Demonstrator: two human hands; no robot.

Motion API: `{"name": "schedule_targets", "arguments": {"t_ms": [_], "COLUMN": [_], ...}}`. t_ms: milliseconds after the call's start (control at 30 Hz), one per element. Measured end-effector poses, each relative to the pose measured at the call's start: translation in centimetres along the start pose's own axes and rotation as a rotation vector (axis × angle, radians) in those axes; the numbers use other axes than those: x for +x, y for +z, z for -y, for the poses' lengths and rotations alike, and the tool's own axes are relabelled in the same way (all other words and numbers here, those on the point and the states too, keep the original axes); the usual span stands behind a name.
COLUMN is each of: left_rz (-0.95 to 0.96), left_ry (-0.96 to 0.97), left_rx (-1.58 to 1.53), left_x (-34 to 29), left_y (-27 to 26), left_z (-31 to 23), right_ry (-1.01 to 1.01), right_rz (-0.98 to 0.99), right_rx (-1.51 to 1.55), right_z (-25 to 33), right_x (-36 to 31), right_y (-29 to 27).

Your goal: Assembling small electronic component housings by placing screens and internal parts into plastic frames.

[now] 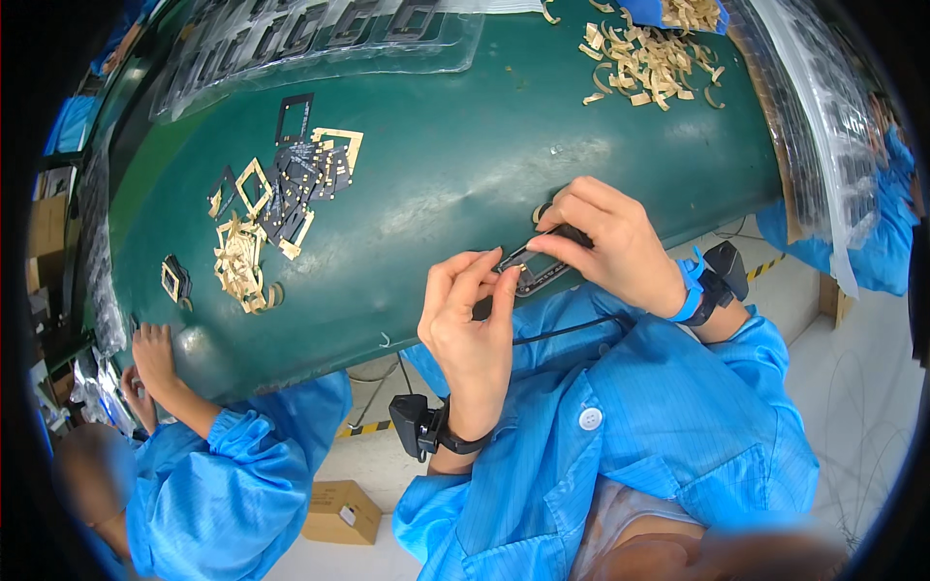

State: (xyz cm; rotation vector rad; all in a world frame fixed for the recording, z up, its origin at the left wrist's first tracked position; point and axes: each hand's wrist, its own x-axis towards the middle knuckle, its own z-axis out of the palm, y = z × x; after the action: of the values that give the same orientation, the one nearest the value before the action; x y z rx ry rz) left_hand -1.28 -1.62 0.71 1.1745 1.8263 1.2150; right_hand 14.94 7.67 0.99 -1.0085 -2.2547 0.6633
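Note:
Close to the near edge of the green table, both hands hold a small black rectangular frame (pixel 542 279) with a pale edge. My left hand (pixel 468 324) pinches its left end between thumb and fingers. At the upper right side, my right hand (pixel 605 242) is closed with thumb and fingertips on the frame; whether they also grip a smaller piece is hidden. A tan curled strip (pixel 539 212) shows beside the right fingertips. Left of the hands lies a loose pile of flat black frames (pixel 291 189), with a heap of tan pieces (pixel 240 263) nearer to me.
A clear plastic tray (pixel 455 53) of dark parts covers the far left. Tan curled strips (pixel 654 68) are heaped at the far right, near stacked clear trays (pixel 843 145). A co-worker's hand (pixel 155 358) rests at the table's left end. A cardboard box (pixel 341 513) stands on the floor.

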Motion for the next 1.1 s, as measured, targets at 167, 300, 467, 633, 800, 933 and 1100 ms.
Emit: {"name": "schedule_targets", "arguments": {"t_ms": [167, 300, 467, 633, 800, 933, 1100], "left_rz": [0.005, 0.041, 0.050, 0.081, 0.110, 0.128, 0.101], "left_ry": [0.001, -0.009, 0.066, 0.031, 0.265, 0.388, 0.420], "left_rx": [-0.010, 0.008, 0.110, 0.142, 0.202, 0.257, 0.298], "left_x": [0.1, 0.4, 1.8, 3.1, 1.4, -0.6, -0.5], "left_y": [0.0, -0.3, 0.2, -0.3, -1.1, -0.6, 0.0], "left_z": [-0.1, -0.4, -1.2, -1.0, -1.1, 0.1, 0.7], "right_ry": [0.159, 0.205, 0.195, 0.258, 0.053, -0.104, -0.232], "right_rz": [0.086, 0.105, 0.089, 0.081, 0.061, 0.105, 0.083], "right_rx": [0.214, 0.223, 0.224, 0.374, 0.301, 0.190, 0.088], "right_z": [-0.5, -0.2, -0.2, -1.3, -1.8, -2.4, -2.6], "right_x": [0.0, 0.1, 0.2, -0.1, -1.4, -2.2, -2.2], "right_y": [-1.4, -1.5, -1.8, -2.2, -3.1, -2.8, -2.4]}}
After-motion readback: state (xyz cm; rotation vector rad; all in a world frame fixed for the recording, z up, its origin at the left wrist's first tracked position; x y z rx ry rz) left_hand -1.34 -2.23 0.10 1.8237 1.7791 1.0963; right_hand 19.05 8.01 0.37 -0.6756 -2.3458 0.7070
